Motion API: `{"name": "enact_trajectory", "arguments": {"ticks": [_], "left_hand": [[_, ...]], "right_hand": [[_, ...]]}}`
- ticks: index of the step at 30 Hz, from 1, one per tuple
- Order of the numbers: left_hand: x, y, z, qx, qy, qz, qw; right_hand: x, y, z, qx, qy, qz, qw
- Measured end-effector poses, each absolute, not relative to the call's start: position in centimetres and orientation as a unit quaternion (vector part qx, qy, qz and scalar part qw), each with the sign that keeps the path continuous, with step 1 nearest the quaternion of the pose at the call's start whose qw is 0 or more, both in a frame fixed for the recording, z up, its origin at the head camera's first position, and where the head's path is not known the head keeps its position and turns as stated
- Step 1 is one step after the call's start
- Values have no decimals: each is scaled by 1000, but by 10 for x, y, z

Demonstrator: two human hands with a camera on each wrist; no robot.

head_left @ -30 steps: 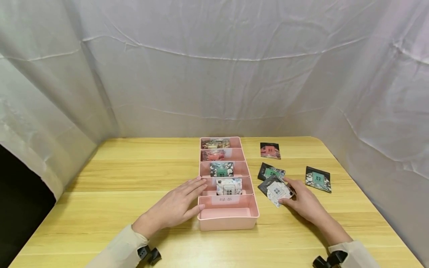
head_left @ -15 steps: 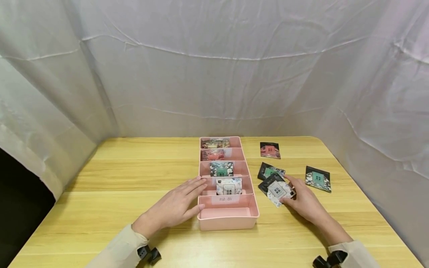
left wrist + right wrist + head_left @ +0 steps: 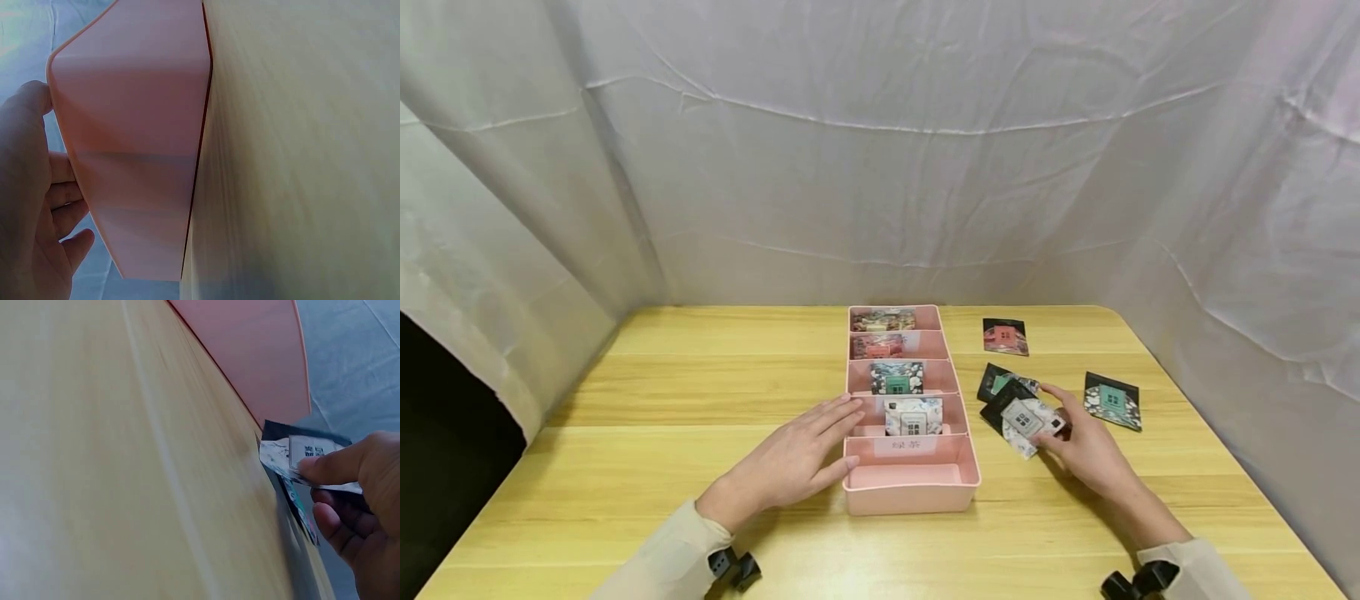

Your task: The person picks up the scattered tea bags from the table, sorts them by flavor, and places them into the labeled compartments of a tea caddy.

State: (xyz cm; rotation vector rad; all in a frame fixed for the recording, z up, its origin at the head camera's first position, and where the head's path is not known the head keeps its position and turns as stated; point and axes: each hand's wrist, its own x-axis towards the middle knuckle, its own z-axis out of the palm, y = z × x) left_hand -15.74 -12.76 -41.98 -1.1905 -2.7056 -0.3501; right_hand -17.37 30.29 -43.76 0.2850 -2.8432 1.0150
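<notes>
My right hand pinches a white-labelled tea sachet with a black band, thumb on its front face in the right wrist view. This sachet partly covers a green-labelled tea sachet on the table. On the left rim of a pink divided box rests my left hand, fingers extended and thumb near the front compartment. In the left wrist view, the fingertips touch the rim of the box. A white tea sachet stands in the second compartment from the front.
Farther compartments hold a green-labelled sachet, a red one and a brownish one. Right of the box lie a red-labelled sachet and another green-labelled sachet. A pale curtain surrounds the wooden table.
My right hand has shifted slightly right, and the white-labelled sachet in it has turned and lifted a little. The left hand and the box stay in place.
</notes>
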Motion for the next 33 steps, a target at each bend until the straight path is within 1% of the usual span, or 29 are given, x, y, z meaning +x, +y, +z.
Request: {"name": "enact_trajectory", "arguments": {"ticks": [6, 17, 25, 33], "left_hand": [[-157, -128, -420, -398, -906, -114, 82], [-159, -128, -420, -410, -900, -116, 98], [-158, -128, -420, -398, -906, -114, 84], [-158, -128, -419, -395, -908, -117, 75]], "right_hand": [[-175, 304, -434, 86, -926, 362, 61], [-174, 298, -426, 112, -919, 357, 122], [-177, 291, -413, 148, -907, 360, 164], [-180, 279, -396, 178, -891, 378, 180]]}}
